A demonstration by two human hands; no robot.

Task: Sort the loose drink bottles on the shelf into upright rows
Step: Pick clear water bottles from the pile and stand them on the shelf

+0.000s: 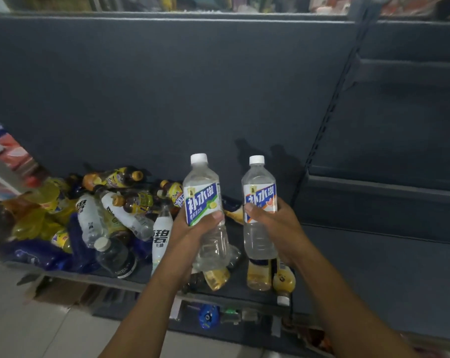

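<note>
Left hand (pixel 193 229) grips the green-label bottle (pixel 204 200), right hand (pixel 274 226) the orange-label bottle (pixel 260 197), both upright just right of the pile (pixel 102 215); set onto the strays (pixel 258 275) beneath, they'd likely topple.

Shelf (pixel 237 290): bottle heap (pixel 102 215) on its left part. Right of heap, first bottle (pixel 206 202) and second bottle (pixel 260 202) upright, side by side, above lying bottles (pixel 258 275).

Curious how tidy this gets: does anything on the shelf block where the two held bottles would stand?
Yes. Fallen yellow drink bottles lie on the shelf below the lime-label bottle in the left hand and the orange-label bottle in the right hand; the loose pile crowds the left.
</note>
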